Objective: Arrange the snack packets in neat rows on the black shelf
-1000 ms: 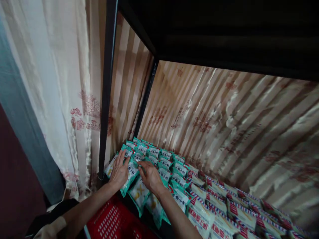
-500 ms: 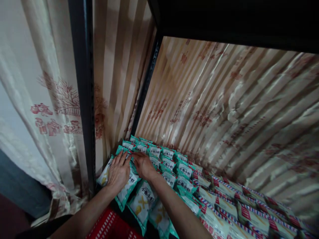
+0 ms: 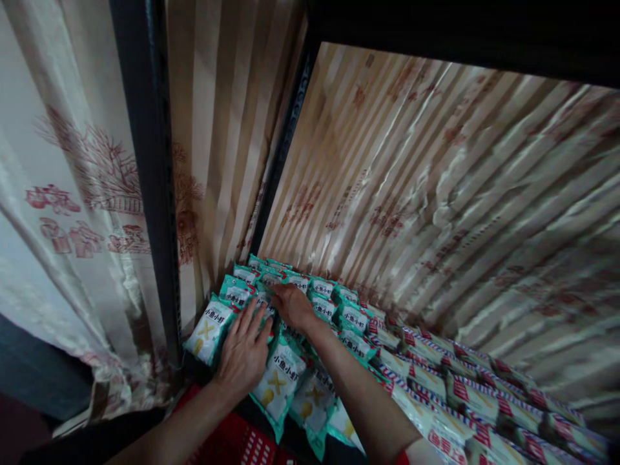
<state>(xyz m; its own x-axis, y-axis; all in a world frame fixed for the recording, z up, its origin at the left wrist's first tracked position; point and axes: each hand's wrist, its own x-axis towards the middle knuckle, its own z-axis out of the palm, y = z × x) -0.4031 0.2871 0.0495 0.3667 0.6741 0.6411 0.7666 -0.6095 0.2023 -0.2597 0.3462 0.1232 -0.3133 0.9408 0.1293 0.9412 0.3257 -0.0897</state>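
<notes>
Head view. Green snack bags (image 3: 279, 381) lie in rows between a dark post (image 3: 150, 194) and white packets (image 3: 472, 395). The left hand (image 3: 246, 352) rests on them, flat, fingers extended; the right hand (image 3: 293, 307) bends over bags farther back, its grip indeterminable. Below: a red basket (image 3: 232, 434).

1 head-worn camera looks forward and down from near above the green-edged packets (image 3: 277, 382).
</notes>
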